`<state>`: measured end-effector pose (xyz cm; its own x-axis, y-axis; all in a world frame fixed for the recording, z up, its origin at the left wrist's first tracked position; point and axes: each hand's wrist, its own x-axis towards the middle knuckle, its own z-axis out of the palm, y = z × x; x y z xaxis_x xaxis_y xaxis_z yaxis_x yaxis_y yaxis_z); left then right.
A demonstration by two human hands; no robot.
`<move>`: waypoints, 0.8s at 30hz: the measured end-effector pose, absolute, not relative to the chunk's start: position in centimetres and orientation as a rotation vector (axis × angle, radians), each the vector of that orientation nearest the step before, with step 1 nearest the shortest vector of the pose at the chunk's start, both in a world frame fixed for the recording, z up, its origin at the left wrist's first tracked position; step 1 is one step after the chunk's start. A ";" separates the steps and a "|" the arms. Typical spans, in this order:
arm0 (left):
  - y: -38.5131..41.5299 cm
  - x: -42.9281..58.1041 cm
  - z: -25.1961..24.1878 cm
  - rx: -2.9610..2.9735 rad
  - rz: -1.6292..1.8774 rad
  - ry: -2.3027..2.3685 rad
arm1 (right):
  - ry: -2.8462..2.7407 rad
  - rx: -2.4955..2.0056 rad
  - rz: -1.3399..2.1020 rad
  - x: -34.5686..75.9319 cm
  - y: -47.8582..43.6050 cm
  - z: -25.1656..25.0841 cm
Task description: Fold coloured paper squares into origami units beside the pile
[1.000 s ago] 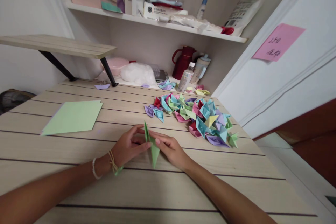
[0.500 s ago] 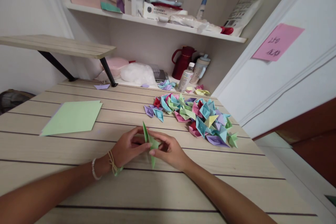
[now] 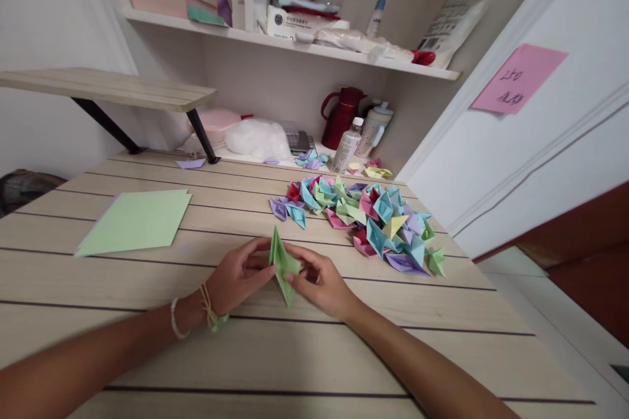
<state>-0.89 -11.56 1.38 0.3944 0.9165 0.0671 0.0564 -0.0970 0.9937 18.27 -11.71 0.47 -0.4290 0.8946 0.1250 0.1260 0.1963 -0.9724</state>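
Note:
Between my two hands a folded piece of green paper (image 3: pixel 284 266) stands on edge, its long points up and down. My left hand (image 3: pixel 242 277) pinches its left side with thumb and fingers. On the right side, my right hand (image 3: pixel 318 280) grips it, thumb on the near face and fingers behind. Beyond my right hand lies a heap of folded paper boats (image 3: pixel 393 226) in blue, green, pink, purple, red and yellow. Off to the left rests a stack of flat green paper sheets (image 3: pixel 135 222), with a purple edge showing beneath.
The slatted wooden table (image 3: pixel 275 360) backs onto a shelf unit (image 3: pixel 354 60). A small raised shelf (image 3: pixel 108 88) stands at the back left. A plastic bottle (image 3: pixel 347 145), a red jug (image 3: pixel 341 116) and a cup (image 3: pixel 375 129) stand behind the boats.
The green paper has turned and opened a little, so more of its broad face shows. My hands have shifted only slightly around it. The boats and sheets stay put.

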 end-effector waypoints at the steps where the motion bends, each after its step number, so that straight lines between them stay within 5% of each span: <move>1: -11.6 -0.9 1.4 1.507 0.921 0.927 | -1.724 -0.978 1.268 18.2 -11.7 0.4; 17: -12.7 -0.4 1.9 1.709 0.937 0.928 | -1.679 -1.136 0.922 18.0 -11.7 0.3; 24: -11.3 -0.8 1.6 1.347 0.950 1.019 | -1.555 -1.092 0.964 18.3 -11.4 0.3</move>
<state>-0.81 -11.28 1.62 0.2981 0.9541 -0.0279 0.0389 0.0171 0.9991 18.30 -11.39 0.28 -0.1290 0.9561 0.2630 0.1896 0.2841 -0.9399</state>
